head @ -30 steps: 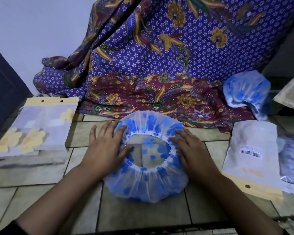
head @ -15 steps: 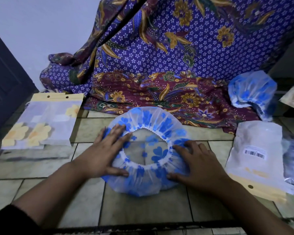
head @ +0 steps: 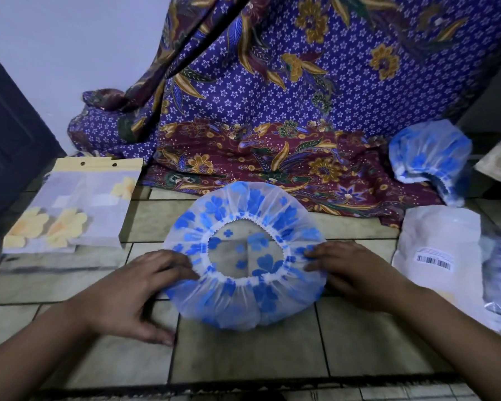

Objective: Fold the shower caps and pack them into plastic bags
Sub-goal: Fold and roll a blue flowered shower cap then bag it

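Bag (head: 99, 198) at left, yellow-flowered cap (head: 65, 230) inside.

**Setting.** Floor (head: 243, 351) of square beige-grey tiles with dark grout lines, running from the near edge to the far wall. A dark strip (head: 243, 384) crosses it along the near edge. Far left: plain pale wall (head: 70, 47), bluish in the dim light. Left edge: dark panelled door (head: 9, 146) reaching down to the floor. Centre to far right: large patterned cloth (head: 301, 111) (purple ground with small white flowers, gold leaves, maroon floral border) hanging in folds and spreading onto the tiles. Far right: dark grey surface (head: 492, 94) behind the cloth. Lighting low and cool.
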